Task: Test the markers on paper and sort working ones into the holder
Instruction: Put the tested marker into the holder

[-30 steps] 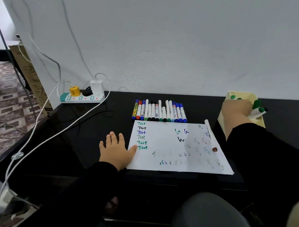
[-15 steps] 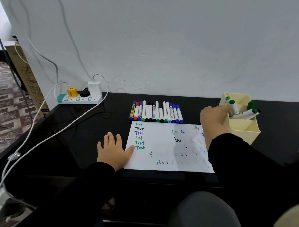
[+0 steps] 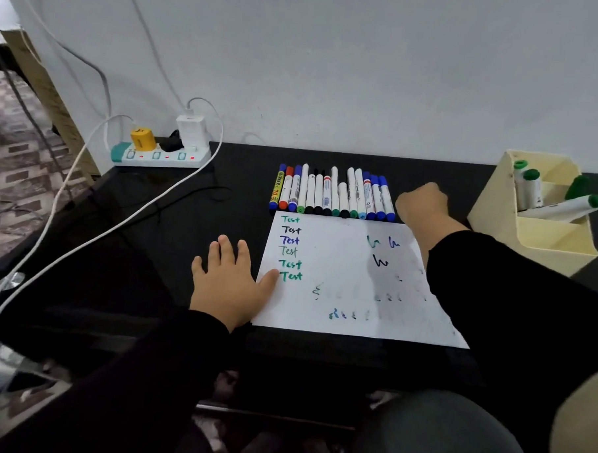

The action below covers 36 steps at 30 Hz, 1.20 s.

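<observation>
Cream plastic holder (image 3: 530, 236) at far right already keeps four green-capped markers (image 3: 562, 207), so sorting is partly done; the row of capped markers (image 3: 333, 193) beyond the white paper sheet (image 3: 349, 290) remains, long axes running near-to-far. Left hand (image 3: 230, 285) presses the paper's left edge, fingers flat. Right hand (image 3: 420, 204), curled and seemingly empty, hovers beside the row's right end.

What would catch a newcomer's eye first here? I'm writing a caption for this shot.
Likely the row of markers lined up on the black table just behind the paper, with its column of "Test" scribbles. At far right, a cream holder already keeps green-capped markers.
</observation>
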{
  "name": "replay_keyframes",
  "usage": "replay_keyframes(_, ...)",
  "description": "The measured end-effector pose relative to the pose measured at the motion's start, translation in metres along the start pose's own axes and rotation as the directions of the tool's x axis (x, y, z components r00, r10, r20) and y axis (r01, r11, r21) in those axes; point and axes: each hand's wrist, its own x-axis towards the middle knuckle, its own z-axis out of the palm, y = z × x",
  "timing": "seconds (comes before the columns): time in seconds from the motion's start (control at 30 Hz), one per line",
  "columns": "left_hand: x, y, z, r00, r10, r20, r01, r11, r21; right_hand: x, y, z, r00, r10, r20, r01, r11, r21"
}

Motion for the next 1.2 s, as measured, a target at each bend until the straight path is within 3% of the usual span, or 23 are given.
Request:
replay_keyframes(0.07,0.001,-0.001,0.002,1.0,0.001,-0.006,-0.001,1.0,-0.001,0.004,0.004,0.007,0.998,-0.04,0.049,0.045,0.993,-0.109)
replay_keyframes(0.13,0.002,-0.001,0.003,1.0,0.004,-0.007,-0.004,1.0,-0.005,0.002,-0.001,0.009,0.993,0.01,0.117,0.013,0.981,-0.195)
replay_keyframes(0.27,0.003,-0.001,0.004,1.0,-0.011,0.009,0.011,1.0,0.003,0.011,-0.008,0.017,0.983,-0.058,0.177,0.098,0.969,-0.227)
replay_keyframes(0.4,0.003,-0.001,0.004,1.0,0.0,0.004,0.0,1.0,0.002,0.015,-0.001,0.02,0.978,-0.12,0.169,0.143,0.981,-0.135)
replay_keyframes(0.6,0.002,-0.001,0.003,1.0,0.004,0.013,-0.004,1.0,-0.013,0.01,-0.01,0.015,0.99,-0.092,0.108,0.116,0.963,-0.243)
replay_keyframes(0.93,-0.001,-0.001,0.003,1.0,0.017,0.001,-0.017,0.999,-0.039,-0.023,-0.016,-0.023,0.991,0.025,0.131,-0.038,0.995,0.097)
replay_keyframes(1.2,-0.008,-0.003,-0.005,0.999,0.033,0.005,-0.032,0.992,-0.119,-0.079,0.004,-0.05,0.954,0.017,0.298,-0.155,0.881,0.448)
